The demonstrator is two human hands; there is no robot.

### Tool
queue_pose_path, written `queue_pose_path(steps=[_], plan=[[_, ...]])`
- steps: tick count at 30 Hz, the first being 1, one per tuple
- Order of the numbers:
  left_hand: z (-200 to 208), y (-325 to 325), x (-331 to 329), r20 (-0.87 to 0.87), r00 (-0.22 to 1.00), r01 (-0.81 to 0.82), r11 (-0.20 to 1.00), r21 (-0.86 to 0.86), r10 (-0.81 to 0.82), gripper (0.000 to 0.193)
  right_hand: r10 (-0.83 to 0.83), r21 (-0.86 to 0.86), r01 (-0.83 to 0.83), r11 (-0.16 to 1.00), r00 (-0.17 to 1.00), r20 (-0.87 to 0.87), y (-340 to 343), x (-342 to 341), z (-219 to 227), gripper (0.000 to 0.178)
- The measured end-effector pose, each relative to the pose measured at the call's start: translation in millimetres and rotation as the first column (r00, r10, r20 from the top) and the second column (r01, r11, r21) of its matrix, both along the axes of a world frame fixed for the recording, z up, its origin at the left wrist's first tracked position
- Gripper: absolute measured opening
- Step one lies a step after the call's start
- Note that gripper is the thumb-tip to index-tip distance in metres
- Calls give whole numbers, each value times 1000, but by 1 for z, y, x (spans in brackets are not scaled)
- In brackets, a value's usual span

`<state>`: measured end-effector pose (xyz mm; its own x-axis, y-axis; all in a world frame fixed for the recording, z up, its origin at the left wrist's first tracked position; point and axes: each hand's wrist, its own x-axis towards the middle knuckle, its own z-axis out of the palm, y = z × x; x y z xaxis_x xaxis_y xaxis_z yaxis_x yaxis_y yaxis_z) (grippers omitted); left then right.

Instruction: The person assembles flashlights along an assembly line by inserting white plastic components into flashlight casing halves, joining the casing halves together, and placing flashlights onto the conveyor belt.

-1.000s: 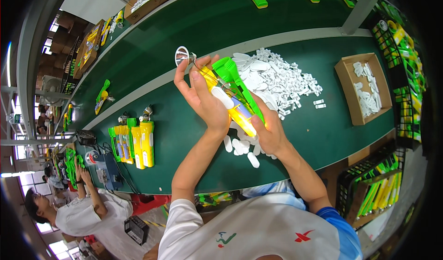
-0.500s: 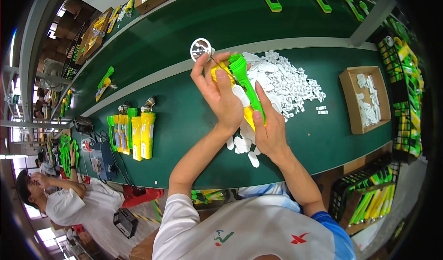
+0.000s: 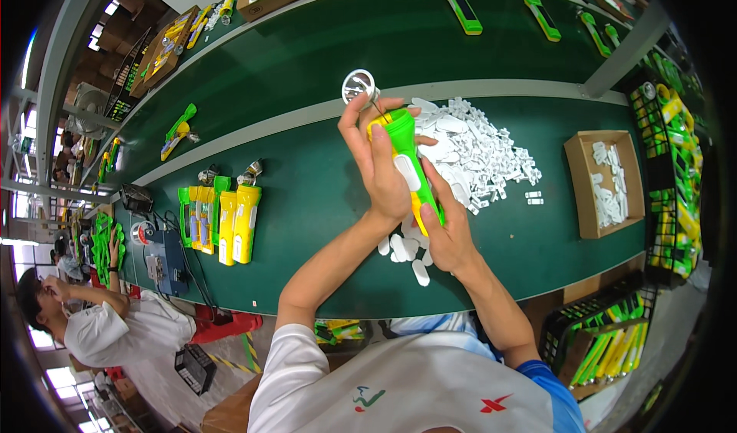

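Observation:
Both my hands grip a flashlight housing (image 3: 404,136) made of a green half and a yellow half, held at a slant above the bench. My left hand (image 3: 381,173) wraps the wide head end, thumb along its side. Beside those fingertips a round silver reflector (image 3: 358,86) hangs out of the head on a thin wire. The narrow handle end is in my right hand (image 3: 447,229), thumb pressing on the green half. A white oval panel (image 3: 407,173) sits on the handle. The two halves lie against each other; the inside is hidden.
Behind my hands spreads a heap of small white plastic parts (image 3: 487,149). A cardboard box (image 3: 587,210) of white parts stands right. Yellow housings (image 3: 244,226) with reflectors lie left, near a blue device (image 3: 167,266). A person (image 3: 127,329) works at far left.
The green half has closed against the yellow half, covering the gap between them. My hands and the housing sit slightly lower and farther right in the view.

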<state>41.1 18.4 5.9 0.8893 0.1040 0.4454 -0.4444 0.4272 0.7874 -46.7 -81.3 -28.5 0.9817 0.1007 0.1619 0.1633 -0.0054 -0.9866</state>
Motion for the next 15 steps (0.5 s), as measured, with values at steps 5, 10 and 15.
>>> queue_pose_path(steps=[5, 10, 15], plan=[[13, -3, -10, -32, 992, 121, 987, 108, -118, 57, -23, 150, 13, 989, 998, 64, -2, -3, -3, 74], [19, 12, -12, 173, 955, 198, 954, 225, -239, 89, -105, -112, 125, 986, 980, 169, -19, -5, -11, 74], [31, 11, -19, 237, 941, 179, 948, 263, -243, 90, -178, -138, 238, 961, 920, 349, -16, -1, 0, 69]])
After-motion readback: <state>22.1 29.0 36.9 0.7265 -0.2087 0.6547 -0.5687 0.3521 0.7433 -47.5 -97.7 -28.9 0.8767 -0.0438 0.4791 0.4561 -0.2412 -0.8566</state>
